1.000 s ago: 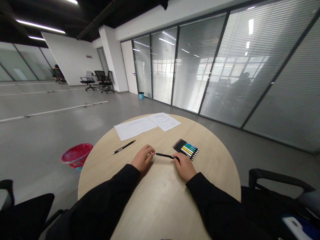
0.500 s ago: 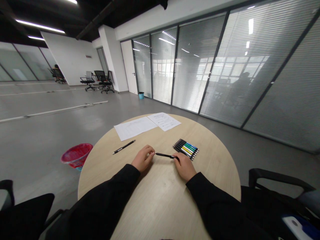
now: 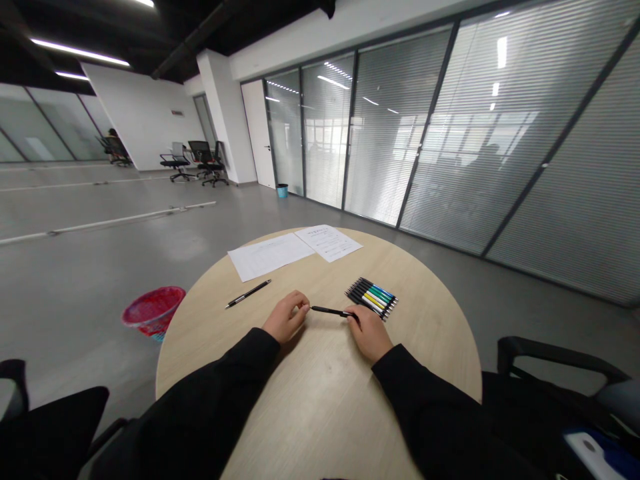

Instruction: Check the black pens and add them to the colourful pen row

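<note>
Right hand point(image 3: 369, 335) gripping black pen point(image 3: 333, 311) end; left hand point(image 3: 286, 318) curled, almost touching pen's tip; colored pens point(image 3: 371, 298) just beyond right hand.

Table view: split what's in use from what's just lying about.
In use:
left hand
right hand
black pen between them
row of colour-banded pens

Lying about:
loose black pen
printed sheet
second printed sheet
red bin on the floor

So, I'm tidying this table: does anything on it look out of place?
A black pen lies alone on the round wooden table, slanted, apart from the tidy bundle of pens. Another black pen sits between the left hand and right hand.
</note>
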{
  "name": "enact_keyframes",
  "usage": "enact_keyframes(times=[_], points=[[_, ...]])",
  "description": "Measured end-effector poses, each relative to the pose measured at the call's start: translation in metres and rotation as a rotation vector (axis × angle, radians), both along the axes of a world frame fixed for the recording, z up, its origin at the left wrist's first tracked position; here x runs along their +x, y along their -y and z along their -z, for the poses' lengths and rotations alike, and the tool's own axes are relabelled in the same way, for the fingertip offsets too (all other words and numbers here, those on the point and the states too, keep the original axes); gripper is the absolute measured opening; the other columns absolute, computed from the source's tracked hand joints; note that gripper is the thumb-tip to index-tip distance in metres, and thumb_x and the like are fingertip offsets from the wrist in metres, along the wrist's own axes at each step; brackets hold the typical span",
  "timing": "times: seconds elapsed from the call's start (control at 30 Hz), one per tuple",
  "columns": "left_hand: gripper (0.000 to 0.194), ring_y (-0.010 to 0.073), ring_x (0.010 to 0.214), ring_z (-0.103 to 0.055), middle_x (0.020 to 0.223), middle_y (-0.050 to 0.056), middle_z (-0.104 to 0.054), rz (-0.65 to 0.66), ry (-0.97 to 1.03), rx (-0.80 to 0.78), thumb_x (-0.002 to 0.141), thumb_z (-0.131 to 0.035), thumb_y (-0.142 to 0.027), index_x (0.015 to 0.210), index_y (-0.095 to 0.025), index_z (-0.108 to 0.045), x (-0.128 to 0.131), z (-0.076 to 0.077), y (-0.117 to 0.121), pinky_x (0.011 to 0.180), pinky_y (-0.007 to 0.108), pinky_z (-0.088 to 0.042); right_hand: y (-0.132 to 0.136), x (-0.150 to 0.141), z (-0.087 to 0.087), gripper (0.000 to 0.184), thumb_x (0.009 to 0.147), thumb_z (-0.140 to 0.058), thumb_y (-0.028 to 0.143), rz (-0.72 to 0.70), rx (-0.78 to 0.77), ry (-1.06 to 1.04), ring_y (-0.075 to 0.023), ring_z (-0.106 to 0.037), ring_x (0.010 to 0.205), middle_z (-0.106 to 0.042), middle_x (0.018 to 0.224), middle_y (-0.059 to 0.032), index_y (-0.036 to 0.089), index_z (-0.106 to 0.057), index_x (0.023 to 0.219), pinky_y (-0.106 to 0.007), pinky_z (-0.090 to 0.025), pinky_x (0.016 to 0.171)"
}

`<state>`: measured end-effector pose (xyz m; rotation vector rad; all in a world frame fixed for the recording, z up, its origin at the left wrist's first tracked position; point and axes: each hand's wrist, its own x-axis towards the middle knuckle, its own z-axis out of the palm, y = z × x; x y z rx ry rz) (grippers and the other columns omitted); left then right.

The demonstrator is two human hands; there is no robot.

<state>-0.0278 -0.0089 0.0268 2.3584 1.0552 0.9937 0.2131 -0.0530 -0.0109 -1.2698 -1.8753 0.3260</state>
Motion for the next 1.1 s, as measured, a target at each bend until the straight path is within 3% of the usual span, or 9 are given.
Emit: enact_keyframes(times=[0.37, 1.1], points=[[0.021, 0.0165, 0.073, -0.052, 0.076, 0.002, -0.057, -0.081, 0.039, -0.084, 0.089, -0.046, -0.031, 0.075, -0.018, -0.054, -0.0014, 0.0073, -0.0052, 0.069, 0.029, -0.041, 0.0026, -0.0020, -0.0026, 0.021, 0.087, -0.049, 0.010, -0.028, 0.013, 0.009, -0.0204, -0.061, 0.092, -0.068, 0.097, -0.0075, 0.017, -0.065, 0.099, -0.034, -0.047, 0.087], [0.026, 0.0146, 0.067, -0.048, 0.071, 0.000, -0.055, -0.088, 0.090, -0.177, 0.088, -0.046, -0.037, 0.074, -0.017, -0.055, -0.0023, 0.0045, -0.0052, 0.063, 0.027, -0.039, 0.0050, -0.0032, -0.0036, 0.022, 0.089, -0.048, 0.012, -0.041, 0.037, 0.018, -0.0203, -0.060, 0.095, -0.067, 0.099, -0.0080, 0.017, -0.064, 0.102, -0.034, -0.046, 0.088]])
